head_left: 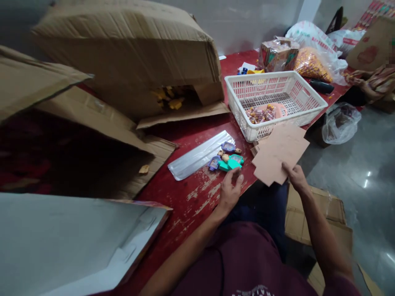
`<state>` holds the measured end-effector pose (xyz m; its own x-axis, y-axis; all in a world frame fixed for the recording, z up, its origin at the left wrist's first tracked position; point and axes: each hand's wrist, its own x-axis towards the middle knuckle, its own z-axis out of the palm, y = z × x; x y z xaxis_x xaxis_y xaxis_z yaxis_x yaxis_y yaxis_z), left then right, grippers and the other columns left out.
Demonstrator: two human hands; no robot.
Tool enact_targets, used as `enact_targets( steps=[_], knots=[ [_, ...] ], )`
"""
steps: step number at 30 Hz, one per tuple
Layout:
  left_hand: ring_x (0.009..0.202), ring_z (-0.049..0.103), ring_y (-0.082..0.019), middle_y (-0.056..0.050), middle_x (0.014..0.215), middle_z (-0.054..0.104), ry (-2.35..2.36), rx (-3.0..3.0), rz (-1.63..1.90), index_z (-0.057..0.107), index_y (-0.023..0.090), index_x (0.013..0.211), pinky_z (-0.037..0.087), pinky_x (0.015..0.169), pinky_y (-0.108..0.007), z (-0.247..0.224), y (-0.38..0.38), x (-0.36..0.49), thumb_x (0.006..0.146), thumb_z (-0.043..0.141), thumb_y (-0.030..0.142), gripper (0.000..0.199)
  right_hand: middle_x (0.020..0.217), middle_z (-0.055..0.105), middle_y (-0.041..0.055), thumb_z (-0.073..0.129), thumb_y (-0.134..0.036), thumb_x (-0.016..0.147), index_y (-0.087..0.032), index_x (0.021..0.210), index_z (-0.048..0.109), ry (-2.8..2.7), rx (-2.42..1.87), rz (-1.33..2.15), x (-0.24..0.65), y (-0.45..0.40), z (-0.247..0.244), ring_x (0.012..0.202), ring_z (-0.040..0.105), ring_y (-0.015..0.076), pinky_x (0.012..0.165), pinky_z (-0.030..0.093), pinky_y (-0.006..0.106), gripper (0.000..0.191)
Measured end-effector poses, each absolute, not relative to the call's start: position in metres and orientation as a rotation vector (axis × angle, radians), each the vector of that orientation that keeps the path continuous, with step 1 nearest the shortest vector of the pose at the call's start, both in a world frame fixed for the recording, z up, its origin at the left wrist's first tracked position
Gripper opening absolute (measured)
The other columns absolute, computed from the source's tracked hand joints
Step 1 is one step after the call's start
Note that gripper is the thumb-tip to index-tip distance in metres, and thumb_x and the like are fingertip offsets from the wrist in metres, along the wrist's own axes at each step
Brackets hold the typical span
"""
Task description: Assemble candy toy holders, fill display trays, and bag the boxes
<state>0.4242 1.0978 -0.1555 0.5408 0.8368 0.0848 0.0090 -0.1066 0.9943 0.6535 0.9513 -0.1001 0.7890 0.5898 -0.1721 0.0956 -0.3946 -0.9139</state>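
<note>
My right hand (296, 177) grips a flat, notched piece of tan cardboard (280, 152) by its lower edge, thumb on top. The cardboard is tilted over the table edge, in front of the basket. My left hand (230, 191) is open, thumb and fingers apart, with its fingertips right by a teal plastic piece (233, 164); I cannot tell whether they touch. Around that piece lie small purple plastic frames (228, 146) and little tan figures (225, 158). They rest partly on a stack of clear plastic bags (197, 158) on the red table (185, 201).
A white plastic basket (277, 78) holds a pink tray with small wrapped items. Large open cardboard boxes (123, 61) crowd the left, one with yellow pieces (175, 102). A bag of orange bits (311, 63) stands far back; another person's hands (365, 84) are at right.
</note>
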Motion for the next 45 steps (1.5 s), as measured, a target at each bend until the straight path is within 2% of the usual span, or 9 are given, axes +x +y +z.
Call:
enact_targets(
  steps=[5, 13, 17, 22, 29, 33, 37, 41, 45],
  knots=[
    [0.102, 0.071, -0.022, -0.011, 0.114, 0.073, 0.649, 1.308, 0.789, 0.064, 0.018, 0.114, 0.057, 0.096, -0.037, -0.142, 1.107, 0.449, 0.091, 0.068, 0.048, 0.039, 0.102, 0.079, 0.0114, 0.076, -0.063, 0.079, -0.014, 0.095, 0.077, -0.734, -1.764, 0.88, 0.591, 0.925, -0.111, 0.09, 0.072, 0.0257, 0.08, 0.058, 0.036, 0.052],
    [0.114, 0.068, -0.024, -0.011, 0.118, 0.071, 0.832, 1.176, 0.882, 0.056, 0.022, 0.109, 0.053, 0.103, -0.039, -0.148, 1.072, 0.451, 0.083, 0.077, 0.051, 0.044, 0.1, 0.07, 0.0067, 0.073, -0.064, 0.081, -0.017, 0.102, 0.061, -0.326, -1.793, 0.208, 0.551, 0.958, -0.139, 0.091, 0.064, 0.0194, 0.088, 0.053, 0.035, 0.053],
    [0.104, 0.073, -0.027, -0.015, 0.118, 0.074, 0.645, 0.988, 0.637, 0.063, 0.016, 0.111, 0.057, 0.096, -0.041, -0.133, 1.081, 0.441, 0.068, 0.089, 0.057, 0.064, 0.092, 0.072, 0.0043, 0.078, -0.067, 0.075, -0.02, 0.097, 0.063, -0.298, -1.514, 0.667, 0.528, 0.964, -0.133, 0.084, 0.066, 0.0206, 0.08, 0.056, 0.034, 0.054],
    [0.09, 0.076, -0.028, -0.016, 0.106, 0.078, 0.406, 0.775, 0.281, 0.07, 0.011, 0.11, 0.06, 0.086, -0.039, -0.123, 1.094, 0.428, 0.065, 0.088, 0.065, 0.072, 0.12, 0.074, 0.0125, 0.063, -0.075, 0.083, -0.02, 0.122, 0.068, -0.296, -1.3, 0.982, 0.516, 0.962, -0.137, 0.113, 0.069, 0.0298, 0.102, 0.056, 0.045, 0.068],
    [0.083, 0.071, -0.023, -0.007, 0.096, 0.078, 0.585, 1.493, 0.315, 0.074, 0.015, 0.103, 0.055, 0.068, -0.029, -0.132, 1.121, 0.409, 0.071, 0.083, 0.06, 0.056, 0.159, 0.043, 0.0228, 0.067, -0.052, 0.091, -0.018, 0.16, 0.035, -0.878, -2.1, -0.237, 0.542, 0.947, -0.098, 0.147, 0.042, 0.0379, 0.121, 0.031, 0.065, 0.083],
    [0.076, 0.069, -0.022, -0.004, 0.086, 0.075, 0.417, 1.673, 0.164, 0.076, 0.017, 0.098, 0.053, 0.062, -0.028, -0.13, 1.131, 0.395, 0.073, 0.081, 0.059, 0.049, 0.125, 0.069, 0.0146, 0.068, -0.055, 0.089, -0.021, 0.135, 0.062, -1.191, -1.978, 0.344, 0.544, 0.963, -0.075, 0.117, 0.064, 0.0327, 0.102, 0.053, 0.049, 0.058],
    [0.097, 0.071, -0.031, -0.008, 0.1, 0.075, 0.533, 1.977, 0.414, 0.075, 0.019, 0.11, 0.058, 0.089, -0.042, -0.127, 1.133, 0.379, 0.069, 0.087, 0.058, 0.058, 0.096, 0.074, 0.006, 0.069, -0.06, 0.087, -0.019, 0.109, 0.069, -0.997, -1.729, 0.926, 0.538, 0.979, -0.083, 0.088, 0.067, 0.0225, 0.077, 0.056, 0.031, 0.046],
    [0.142, 0.048, -0.036, -0.02, 0.145, 0.057, 1.094, 1.95, 1.133, 0.058, 0.017, 0.139, 0.033, 0.124, -0.055, -0.136, 1.13, 0.355, 0.083, 0.078, 0.054, 0.071, 0.113, 0.075, 0.0102, 0.07, -0.063, 0.085, -0.017, 0.118, 0.066, -0.716, -1.681, 0.67, 0.533, 0.993, -0.101, 0.103, 0.068, 0.0238, 0.094, 0.055, 0.035, 0.057],
    [0.136, 0.054, -0.035, -0.024, 0.148, 0.054, 1.349, 1.509, 1.218, 0.046, 0.013, 0.148, 0.045, 0.116, -0.052, -0.154, 1.129, 0.322, 0.079, 0.079, 0.062, 0.09, 0.13, 0.07, 0.0144, 0.065, -0.064, 0.087, -0.016, 0.131, 0.063, -0.689, -1.606, 0.7, 0.518, 1.014, -0.114, 0.12, 0.065, 0.0269, 0.108, 0.05, 0.042, 0.065]
  ],
)
